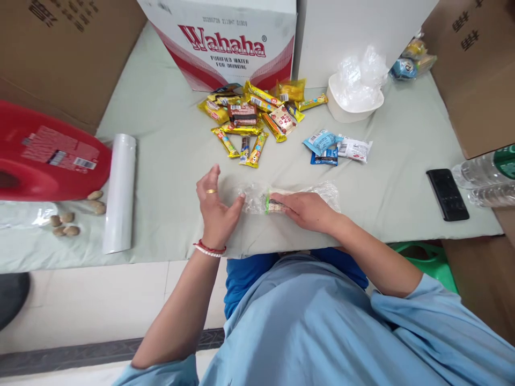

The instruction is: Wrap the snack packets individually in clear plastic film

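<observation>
A small snack bar with a green edge and a patterned wrapper lies on the cloth near the table's front edge, inside crumpled clear plastic film. My right hand is closed over the bar from the right, its fingers covering most of it. The film sticks out past both ends of the bar. To the left, my left hand has its fingers spread and holds nothing. Its thumb tip is at the film's left part; whether it touches the film I cannot tell.
Beyond my hands is a pile of wrapped snacks, with blue and white packets at its right. A white tub holds crumpled film. On the left are a film roll, a red container and nuts. A phone lies right.
</observation>
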The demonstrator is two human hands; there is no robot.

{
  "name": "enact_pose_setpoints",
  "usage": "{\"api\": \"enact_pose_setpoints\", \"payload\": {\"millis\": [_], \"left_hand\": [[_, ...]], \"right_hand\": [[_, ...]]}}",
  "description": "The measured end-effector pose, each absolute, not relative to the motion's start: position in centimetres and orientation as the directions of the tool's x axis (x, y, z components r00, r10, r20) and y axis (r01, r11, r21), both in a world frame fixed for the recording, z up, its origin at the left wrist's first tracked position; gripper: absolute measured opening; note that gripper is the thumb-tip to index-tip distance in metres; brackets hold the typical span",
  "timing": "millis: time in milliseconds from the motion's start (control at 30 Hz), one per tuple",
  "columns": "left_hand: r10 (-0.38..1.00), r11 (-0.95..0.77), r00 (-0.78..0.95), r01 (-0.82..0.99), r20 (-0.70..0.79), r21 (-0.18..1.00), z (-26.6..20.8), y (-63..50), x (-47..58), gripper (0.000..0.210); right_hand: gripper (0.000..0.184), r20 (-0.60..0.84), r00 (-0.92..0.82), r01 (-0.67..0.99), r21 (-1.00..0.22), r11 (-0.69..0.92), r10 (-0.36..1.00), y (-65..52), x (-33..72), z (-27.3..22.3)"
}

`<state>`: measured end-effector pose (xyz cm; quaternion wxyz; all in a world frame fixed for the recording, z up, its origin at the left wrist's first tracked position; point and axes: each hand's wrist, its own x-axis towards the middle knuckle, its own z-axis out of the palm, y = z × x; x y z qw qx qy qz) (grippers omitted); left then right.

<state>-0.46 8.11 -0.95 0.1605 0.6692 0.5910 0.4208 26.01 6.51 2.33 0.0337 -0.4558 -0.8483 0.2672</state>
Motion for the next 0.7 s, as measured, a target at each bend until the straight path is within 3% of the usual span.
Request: {"api": "enact_pose_setpoints", "payload": {"millis": [100, 167, 367, 433, 533, 600, 700], "left_hand": [[0.858, -0.457, 0.134, 0.64, 0.495, 0.618, 0.0, 9.2, 0.3, 0.026], [0.837, -0.514, 0.215, 0.624, 0.503, 0.589, 0.2, 9.1, -0.1, 0.014], [0.85, -0.527, 0.398, 0.652, 0.345, 0.546, -1.2, 6.4, -5.2, 0.012], [0.891, -0.454, 0.297, 0.62, 0.344, 0.64, -1.4, 6.0, -6.3, 0.012], [0.936, -0.311, 0.042, 0.569, 0.35, 0.761, -1.3, 6.9, -5.4, 0.031], [0.955, -0.236, 0.01, 0.633, 0.296, 0.737, -1.3, 8.1, -3.7, 0.044], [0.973, -0.23, 0.179, 0.768, 0.144, 0.598, -1.4, 9.6, -1.3, 0.048]], "right_hand": [[0.051, -0.221, -0.585, 0.781, -0.414, 0.469, 0.78, 6.5, 25.7, 2.4], [0.048, -0.203, -0.588, 0.777, -0.412, 0.476, 0.783, 6.4, 25.7, 2.2], [0.047, -0.128, -0.614, 0.729, -0.471, 0.497, 0.779, 6.4, 26.2, 1.7], [0.047, -0.1, -0.622, 0.714, -0.479, 0.51, 0.777, 6.4, 26.3, 1.6], [0.048, -0.081, -0.627, 0.708, -0.474, 0.523, 0.775, 6.3, 26.4, 1.7], [0.049, -0.082, -0.633, 0.708, -0.463, 0.533, 0.77, 6.1, 26.4, 1.8], [0.05, -0.089, -0.645, 0.704, -0.456, 0.544, 0.759, 6.0, 26.4, 1.8]]}}
